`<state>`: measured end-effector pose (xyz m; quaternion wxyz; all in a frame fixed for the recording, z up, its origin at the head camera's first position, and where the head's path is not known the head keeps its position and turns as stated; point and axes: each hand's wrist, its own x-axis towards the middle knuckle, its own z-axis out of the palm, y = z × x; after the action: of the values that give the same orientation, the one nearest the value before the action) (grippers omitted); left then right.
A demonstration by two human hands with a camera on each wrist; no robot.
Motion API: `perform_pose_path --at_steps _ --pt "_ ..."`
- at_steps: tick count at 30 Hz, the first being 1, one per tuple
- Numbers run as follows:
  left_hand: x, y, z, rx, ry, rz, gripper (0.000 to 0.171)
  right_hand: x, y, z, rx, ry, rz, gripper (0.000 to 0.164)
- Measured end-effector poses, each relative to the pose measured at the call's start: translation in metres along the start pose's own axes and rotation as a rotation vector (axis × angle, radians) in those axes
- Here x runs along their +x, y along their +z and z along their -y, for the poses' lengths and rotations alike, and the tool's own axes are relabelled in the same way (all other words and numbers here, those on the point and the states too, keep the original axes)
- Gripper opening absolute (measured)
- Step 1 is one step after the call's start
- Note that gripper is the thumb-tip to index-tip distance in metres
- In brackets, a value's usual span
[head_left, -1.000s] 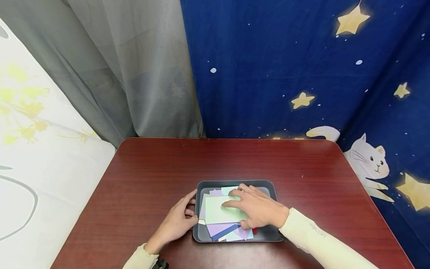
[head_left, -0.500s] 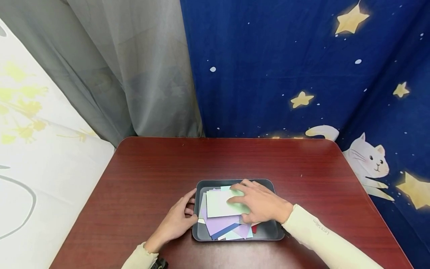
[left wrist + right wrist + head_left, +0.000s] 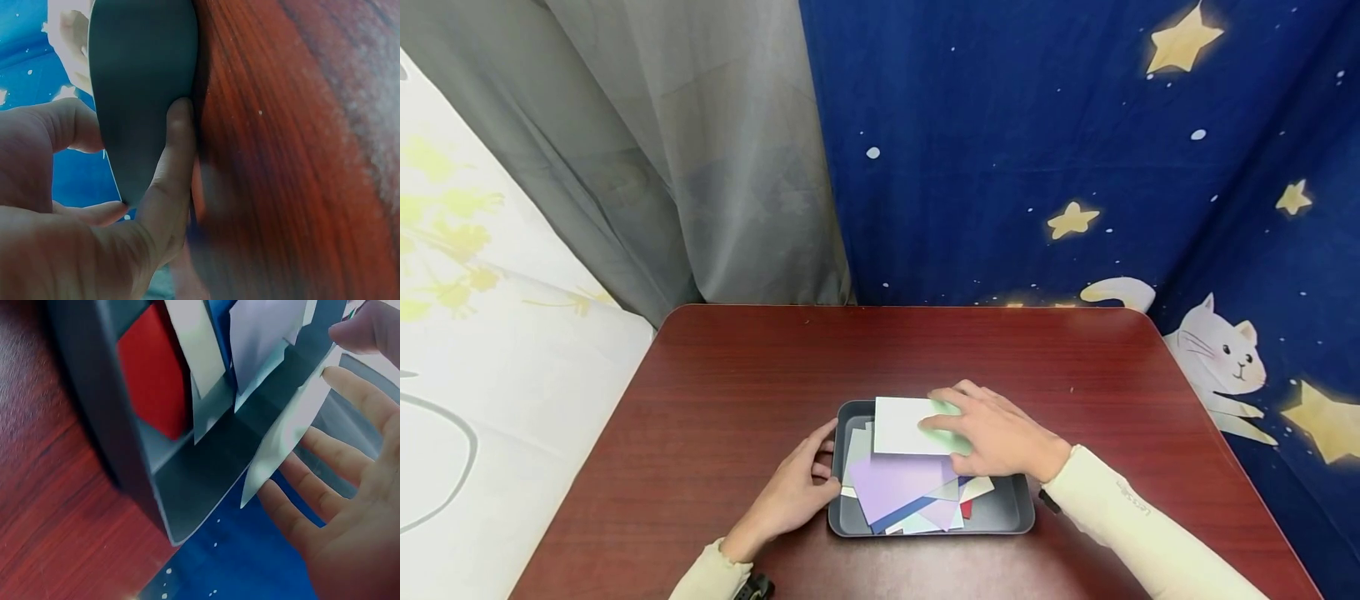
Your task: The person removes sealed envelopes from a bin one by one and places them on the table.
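Note:
My right hand [image 3: 992, 437] holds a pale green paper card [image 3: 895, 421] by its right end, thumb at the near edge and fingers spread over the top. The card is raised over the back of a dark grey tray [image 3: 1007, 525]; in the right wrist view the card [image 3: 281, 444] stands apart from the papers below. Beneath it lie a purple card [image 3: 887, 487], a dark blue strip [image 3: 901, 515] and a red piece [image 3: 966, 508]. My left hand [image 3: 793, 492] grips the tray's left side, thumb at the rim and a finger [image 3: 178, 137] along the outer wall.
The tray rests on a dark red wooden table [image 3: 760, 375], near its front. Pale papers [image 3: 977, 487] overlap one another in the tray. Behind the table hang a grey curtain [image 3: 752, 167] and a blue one with stars [image 3: 962, 167].
My right hand has lifted the pale green card off the pile and moved it back and to the right, uncovering more of the purple card. The left hand stays at the tray.

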<state>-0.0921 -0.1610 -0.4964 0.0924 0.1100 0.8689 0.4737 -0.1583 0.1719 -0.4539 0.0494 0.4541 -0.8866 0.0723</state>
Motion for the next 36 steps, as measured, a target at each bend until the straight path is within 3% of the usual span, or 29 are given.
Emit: perform_pose_path --at_steps 36 --pt "-0.001 -0.002 -0.001 -0.02 0.014 0.019 0.082 -0.01 -0.003 -0.055 0.053 0.227 -0.061 0.054"
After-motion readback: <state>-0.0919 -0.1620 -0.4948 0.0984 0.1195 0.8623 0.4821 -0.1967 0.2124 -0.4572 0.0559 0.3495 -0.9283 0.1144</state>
